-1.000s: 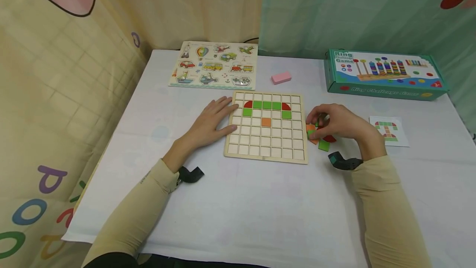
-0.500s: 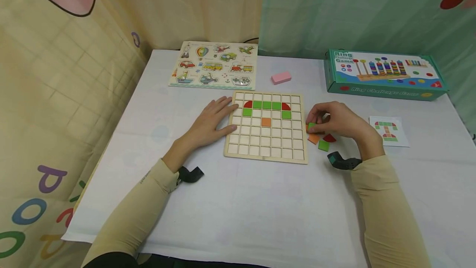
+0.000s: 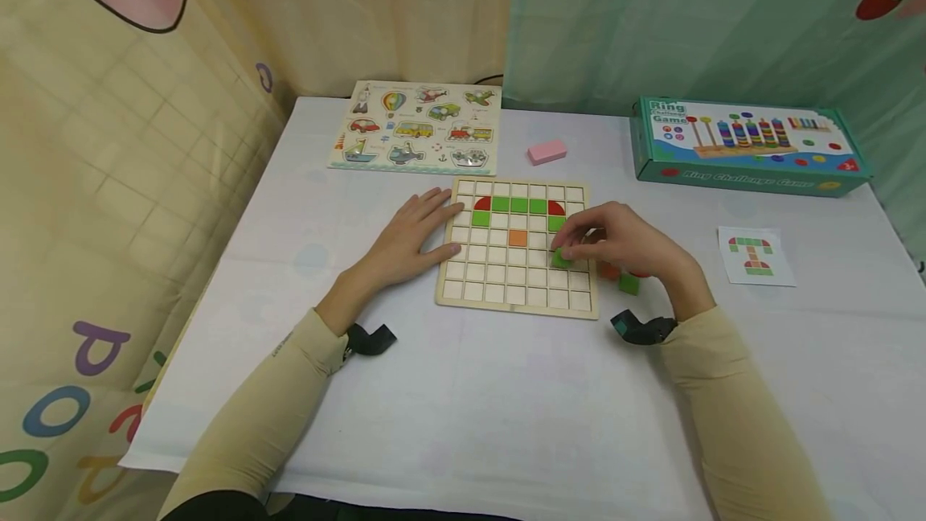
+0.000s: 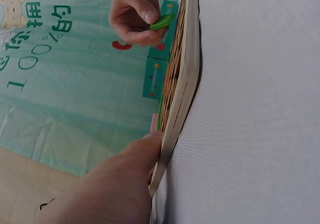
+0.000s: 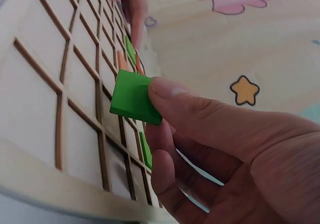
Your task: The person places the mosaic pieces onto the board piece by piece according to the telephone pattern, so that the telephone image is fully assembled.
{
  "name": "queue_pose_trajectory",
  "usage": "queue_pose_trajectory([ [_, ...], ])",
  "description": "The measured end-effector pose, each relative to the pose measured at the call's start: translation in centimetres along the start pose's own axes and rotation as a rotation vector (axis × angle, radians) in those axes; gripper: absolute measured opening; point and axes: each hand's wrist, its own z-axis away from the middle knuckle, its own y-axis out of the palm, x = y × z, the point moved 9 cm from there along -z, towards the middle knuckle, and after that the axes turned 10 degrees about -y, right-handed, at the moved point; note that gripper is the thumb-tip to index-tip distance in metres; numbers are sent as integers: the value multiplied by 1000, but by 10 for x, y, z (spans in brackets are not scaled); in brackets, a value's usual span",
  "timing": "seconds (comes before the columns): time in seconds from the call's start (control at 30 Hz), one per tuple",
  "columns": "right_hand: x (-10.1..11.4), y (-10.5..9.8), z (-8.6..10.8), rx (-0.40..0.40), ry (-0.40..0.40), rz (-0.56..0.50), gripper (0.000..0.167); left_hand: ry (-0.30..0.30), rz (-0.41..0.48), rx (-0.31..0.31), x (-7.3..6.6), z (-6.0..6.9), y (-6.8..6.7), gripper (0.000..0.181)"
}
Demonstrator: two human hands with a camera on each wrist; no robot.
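A wooden grid board (image 3: 517, 310) lies on the white table. In its upper cells are green squares, two red rounded pieces and one orange square (image 3: 518, 238). My left hand (image 3: 401, 244) rests along the board's left edge, fingers spread, its thumb and fingertips on the frame. My right hand (image 3: 625, 241) is over the board's right side and pinches a green square (image 3: 561, 259) between thumb and finger. The right wrist view shows this green square (image 5: 134, 96) held above the cells by my right hand (image 5: 215, 149).
Right of the board lie a loose green square (image 3: 629, 284) and an orange piece (image 3: 609, 270), with red partly hidden. Farther right is a pattern card (image 3: 757, 256). Behind stand a green game box (image 3: 752, 147), a pink block (image 3: 546, 152) and a vehicle puzzle (image 3: 415, 127).
My right hand has moved left from the loose pieces to over the board, carrying a green square. My left hand has stayed where it was.
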Motion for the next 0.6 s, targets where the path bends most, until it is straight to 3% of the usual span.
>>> queue_pose_trajectory([
  [0.27, 13, 29, -17, 9, -82, -12, 12, 3, 4, 2, 0, 0, 0, 67],
  [0.6, 25, 38, -20, 22, -88, 78, 11, 10, 2, -1, 0, 0, 0, 69],
])
